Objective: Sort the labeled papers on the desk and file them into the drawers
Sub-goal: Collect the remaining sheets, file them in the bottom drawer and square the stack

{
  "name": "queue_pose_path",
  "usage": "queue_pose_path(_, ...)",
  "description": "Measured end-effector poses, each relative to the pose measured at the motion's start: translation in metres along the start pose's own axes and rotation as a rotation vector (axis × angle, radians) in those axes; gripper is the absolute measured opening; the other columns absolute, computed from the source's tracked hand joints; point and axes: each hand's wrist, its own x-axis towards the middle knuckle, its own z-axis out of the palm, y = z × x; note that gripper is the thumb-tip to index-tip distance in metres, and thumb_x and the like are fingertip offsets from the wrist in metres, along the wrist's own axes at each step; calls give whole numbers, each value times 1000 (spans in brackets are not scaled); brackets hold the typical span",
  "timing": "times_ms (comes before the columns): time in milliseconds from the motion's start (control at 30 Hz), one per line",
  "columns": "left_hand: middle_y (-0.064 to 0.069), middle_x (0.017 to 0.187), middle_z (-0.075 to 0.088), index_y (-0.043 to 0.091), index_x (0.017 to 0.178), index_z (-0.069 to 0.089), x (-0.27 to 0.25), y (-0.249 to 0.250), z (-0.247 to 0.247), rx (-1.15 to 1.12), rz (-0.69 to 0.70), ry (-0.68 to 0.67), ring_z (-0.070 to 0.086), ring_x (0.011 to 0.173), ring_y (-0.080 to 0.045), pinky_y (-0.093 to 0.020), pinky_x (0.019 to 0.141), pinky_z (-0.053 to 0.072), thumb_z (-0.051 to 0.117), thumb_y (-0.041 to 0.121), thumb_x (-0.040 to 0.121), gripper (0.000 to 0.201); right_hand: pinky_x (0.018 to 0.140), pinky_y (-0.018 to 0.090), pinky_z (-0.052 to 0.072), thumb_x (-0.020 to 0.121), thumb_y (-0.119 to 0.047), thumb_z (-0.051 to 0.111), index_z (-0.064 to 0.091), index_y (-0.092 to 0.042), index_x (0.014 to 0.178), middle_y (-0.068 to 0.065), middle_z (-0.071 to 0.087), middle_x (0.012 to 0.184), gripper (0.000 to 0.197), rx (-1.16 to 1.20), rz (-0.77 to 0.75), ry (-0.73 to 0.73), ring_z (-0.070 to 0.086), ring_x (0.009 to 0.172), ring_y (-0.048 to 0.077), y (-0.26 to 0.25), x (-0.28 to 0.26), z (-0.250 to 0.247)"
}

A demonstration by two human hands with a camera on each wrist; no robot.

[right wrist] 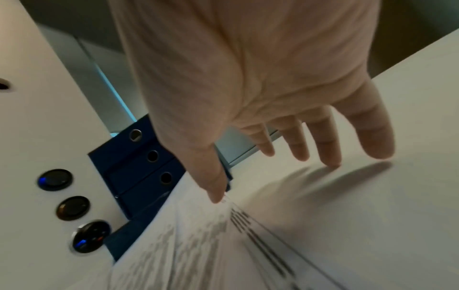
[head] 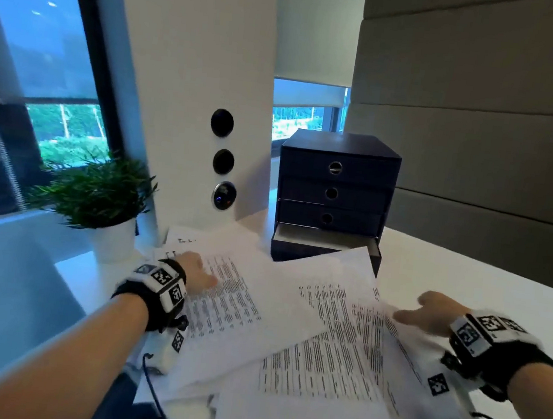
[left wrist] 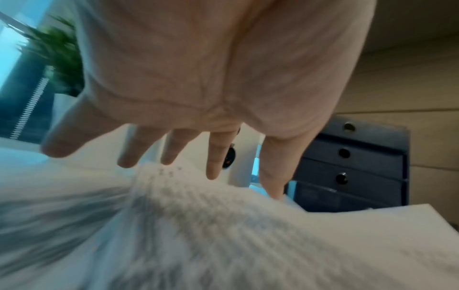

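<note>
White printed papers (head: pixel 290 317) overlap on the desk (head: pixel 468 265), long axes fanned toward the four-drawer box (head: pixel 333 195). Left hand (left wrist: pixel 211 78) spreads flat over one sheet. Right hand (right wrist: pixel 261 78) hangs splayed, fingertips (right wrist: pixel 331 163) grazing paper.

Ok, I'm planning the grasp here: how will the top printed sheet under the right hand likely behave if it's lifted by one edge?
The top printed sheet is thin paper, so it will probably droop. It lies loose over other sheets on the smooth white desk, so a push from the right hand may slide it and drag neighbours. It is likely very light.
</note>
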Motion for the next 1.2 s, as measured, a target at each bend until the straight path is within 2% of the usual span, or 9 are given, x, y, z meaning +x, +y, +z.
queue_pose_path(100, -11, 144, 46, 6, 143, 38, -23, -23, 21, 80, -79, -88, 50, 126, -27, -34, 101, 44, 50, 62, 85, 81, 80, 27, 38, 87, -52, 59, 50, 1, 131, 14, 57, 132, 69, -37, 24, -31, 55, 118, 27, 6, -21, 11)
queue_pose_path(267, -11, 154, 33, 11, 150, 26, -41, -16, 36, 88, -64, -92, 41, 136, -28, -35, 108, 39, 54, 64, 82, 91, 82, 30, 44, 85, -52, 62, 53, -1, 128, 14, 59, 128, 68, 34, -21, -106, 57, 106, 27, -21, -33, 23)
queue_pose_path(433, -8, 152, 37, 14, 148, 32, -45, -17, 28, 23, -77, -104, 41, 135, -26, -35, 109, 38, 58, 65, 77, 91, 76, 33, 51, 83, -45, 68, 57, -3, 122, 11, 65, 108, 59, 181, -15, -180, 63, 93, 27, -35, -31, 27)
queue_pose_path(633, -13, 135, 54, 4, 138, 43, -36, -39, 15, -135, -184, -72, 56, 118, -25, -29, 92, 48, 64, 67, 72, 94, 68, 30, 51, 81, -41, 72, 65, -6, 101, 5, 68, 89, 41, 143, -33, -127, 64, 81, 22, -24, -23, 28)
queue_pose_path(767, -15, 147, 43, 4, 144, 35, -35, -21, 18, -146, -215, -79, 49, 128, -29, -33, 102, 44, 61, 70, 73, 100, 82, 35, 57, 76, -26, 79, 68, -5, 102, 9, 74, 95, 35, 238, -104, -149, 71, 85, 24, -26, -18, 38)
queue_pose_path(867, -13, 138, 53, 6, 138, 45, -32, -9, 20, -145, -233, -68, 55, 120, -26, -33, 96, 48, 65, 65, 73, 90, 82, 32, 53, 75, -14, 79, 65, -10, 107, 7, 72, 102, 35, 272, -200, -72, 68, 90, 23, -30, -21, 41)
queue_pose_path(1033, -14, 136, 51, 2, 138, 43, -28, 1, 25, -247, -272, -47, 53, 124, -26, -29, 94, 47, 56, 41, 92, 63, 79, 32, 52, 78, -10, 76, 59, -24, 85, -4, 68, 81, 23, 340, -286, -62, 66, 76, 14, -28, -33, 27)
queue_pose_path(1100, -16, 140, 49, 1, 136, 47, -26, 2, 25, -320, -227, -89, 51, 127, -28, -23, 76, 49, 57, 28, 94, 51, 78, 30, 49, 76, -7, 75, 60, -20, 89, -1, 65, 83, 24, 272, -284, 22, 63, 81, 20, -25, -34, 16)
queue_pose_path(1200, -17, 112, 57, 6, 97, 62, -26, 2, 28, -369, -191, -44, 57, 96, -26, -27, 84, 49, 51, 30, 96, 27, 74, 30, 45, 74, -5, 70, 61, -14, 92, 11, 68, 95, 22, 213, -264, 226, 62, 85, 27, -23, -36, -6)
